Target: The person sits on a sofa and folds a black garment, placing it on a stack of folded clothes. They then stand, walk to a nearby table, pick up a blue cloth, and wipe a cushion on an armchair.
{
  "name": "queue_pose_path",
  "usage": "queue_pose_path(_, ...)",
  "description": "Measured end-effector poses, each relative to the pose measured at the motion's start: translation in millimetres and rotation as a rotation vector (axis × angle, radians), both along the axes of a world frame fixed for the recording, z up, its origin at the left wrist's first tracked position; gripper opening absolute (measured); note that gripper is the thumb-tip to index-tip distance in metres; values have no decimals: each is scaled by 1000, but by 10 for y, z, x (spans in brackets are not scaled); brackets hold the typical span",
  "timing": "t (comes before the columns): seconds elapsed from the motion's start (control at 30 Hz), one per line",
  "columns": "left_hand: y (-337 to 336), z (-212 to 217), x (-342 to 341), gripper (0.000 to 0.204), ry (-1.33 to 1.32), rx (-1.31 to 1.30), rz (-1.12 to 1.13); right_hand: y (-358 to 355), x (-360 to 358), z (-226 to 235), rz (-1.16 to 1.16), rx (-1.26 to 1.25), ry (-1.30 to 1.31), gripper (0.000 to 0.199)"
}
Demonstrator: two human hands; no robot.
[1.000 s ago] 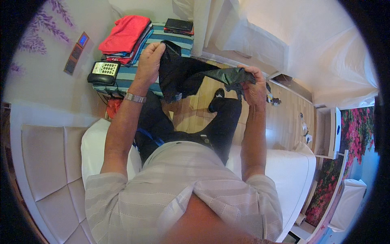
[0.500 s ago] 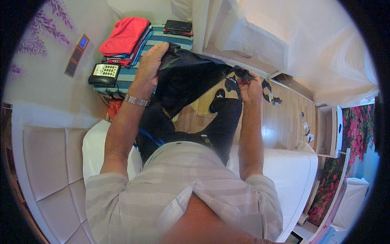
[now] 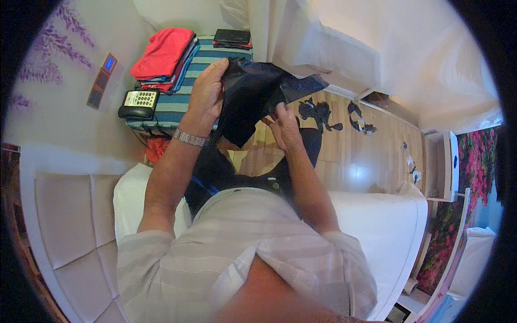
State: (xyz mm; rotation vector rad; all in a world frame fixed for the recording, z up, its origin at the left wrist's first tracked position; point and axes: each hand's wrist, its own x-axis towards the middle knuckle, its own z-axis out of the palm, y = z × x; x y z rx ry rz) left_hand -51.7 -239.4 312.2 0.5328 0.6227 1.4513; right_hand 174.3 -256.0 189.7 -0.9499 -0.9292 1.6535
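A thin, black, slightly shiny piece of material (image 3: 245, 89), perhaps a plastic bag or a garment, hangs in front of me above my knees. My left hand (image 3: 207, 89), with a metal watch on its wrist, is closed on its upper left edge. My right hand (image 3: 284, 128) is under the right part of the material. Its thumb and fingers are apart, and the fingertips touch or nearly touch a fold. The far right corner flares out loosely towards the curtain.
A striped blue-green bench (image 3: 202, 70) bears a stack of folded clothes with a red one (image 3: 164, 54) on top, a dark flat stack (image 3: 232, 37) and a telephone (image 3: 139, 104). Crumpled black scraps (image 3: 318, 113) lie on the wooden floor (image 3: 344, 161). A white curtain (image 3: 344, 54) hangs beyond.
My right hand has let go of the material's far right end and come inward and nearer, its fingers spreading. The right end now flares loosely. My left hand keeps its hold.
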Motion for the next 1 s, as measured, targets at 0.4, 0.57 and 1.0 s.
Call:
queue_pose_path(0.4,318,-354,-688,22,-167,-104,0,165,312,292,42,-23,337,30)
queue_pose_path(0.57,500,-680,-794,26,-223,-94,-72,219,552,405,2,-50,129,37)
queue_pose_path(1.0,-483,-1126,-69,38,130,-178,-81,532,506,-122,-162,53,-159,45)
